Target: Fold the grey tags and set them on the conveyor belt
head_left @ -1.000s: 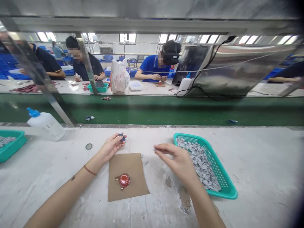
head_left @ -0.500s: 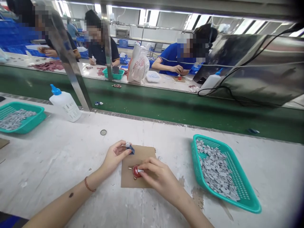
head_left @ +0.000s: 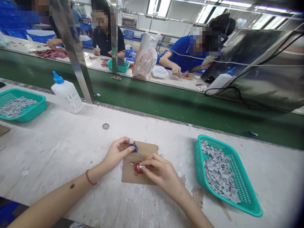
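Observation:
My left hand point(head_left: 120, 151) is closed in a pinch on a small dark blue and light grey piece point(head_left: 133, 146), held above the far edge of a brown cardboard square point(head_left: 129, 178). Lying on the cardboard is a small round glossy red thing point(head_left: 137, 167) with a shiny rim and thin bits sticking out; whether it is liquid or solid I cannot tell. The fingertips of my right hand point(head_left: 160, 169) pinch a small whitish piece point(head_left: 142, 166) at the right side of the red thing. Those fingers partly cover both.
To the right stands a green basket point(head_left: 198, 167) of small grey pieces; a similar basket point(head_left: 35, 115) sits far left. A white bottle point(head_left: 68, 96) with a blue nozzle and a bottle cap point(head_left: 105, 126) are beyond my hands. Co-workers sit across a green belt point(head_left: 152, 101).
The camera view has shifted slightly. My right fingertips stay at the red thing, a little more of which shows now. My left hand still holds its piece. Across the belt, one co-worker's hands have moved apart.

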Demonstrator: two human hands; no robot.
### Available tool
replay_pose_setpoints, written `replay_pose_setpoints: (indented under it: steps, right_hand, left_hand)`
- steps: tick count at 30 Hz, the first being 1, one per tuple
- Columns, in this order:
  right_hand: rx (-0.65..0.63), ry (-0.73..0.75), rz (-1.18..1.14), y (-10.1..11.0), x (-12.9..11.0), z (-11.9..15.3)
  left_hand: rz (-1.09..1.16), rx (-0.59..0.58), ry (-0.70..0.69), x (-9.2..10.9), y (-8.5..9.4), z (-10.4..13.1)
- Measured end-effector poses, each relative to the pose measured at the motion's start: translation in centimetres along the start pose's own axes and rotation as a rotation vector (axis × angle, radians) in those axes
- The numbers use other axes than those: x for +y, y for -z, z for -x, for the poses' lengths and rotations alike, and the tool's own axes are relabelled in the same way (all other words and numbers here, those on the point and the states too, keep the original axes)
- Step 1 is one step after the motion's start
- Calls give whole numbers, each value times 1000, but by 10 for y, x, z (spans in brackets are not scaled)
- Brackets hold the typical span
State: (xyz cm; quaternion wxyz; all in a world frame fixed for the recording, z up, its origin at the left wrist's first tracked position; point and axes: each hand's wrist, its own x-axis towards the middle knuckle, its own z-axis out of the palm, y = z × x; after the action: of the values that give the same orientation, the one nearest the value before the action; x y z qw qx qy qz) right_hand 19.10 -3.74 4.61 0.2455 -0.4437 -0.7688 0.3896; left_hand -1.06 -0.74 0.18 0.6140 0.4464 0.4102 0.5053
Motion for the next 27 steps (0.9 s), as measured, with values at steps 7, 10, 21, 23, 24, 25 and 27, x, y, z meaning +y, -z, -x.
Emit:
replay_pose_setpoints:
  steps: [7, 10, 21, 23, 24, 25, 27]
  right_hand:
    - [9, -33, -65, 0, -2, -1]
    - [66, -101, -110, 4, -2, -2]
    - [63, -248, -217, 4, 12, -8]
    - [83, -283, -321, 6, 14, -8]
    - [101, -308, -392, 7, 16, -9]
    - [121, -338, -470, 8, 17, -9]
    - [167, -410, -624, 9, 21, -10]
  left_hand:
    - [72, 32, -6, -2, 0, -1]
    - [54, 32, -19, 0, -1, 0]
    - [-16, -8, 6, 1, -2, 4]
    - [-3, -14, 24, 1, -2, 4]
    - [0, -22, 27, 0, -2, 4]
    - [-4, -28, 22, -1, -3, 5]
    - [-44, -32, 6, -2, -6, 5]
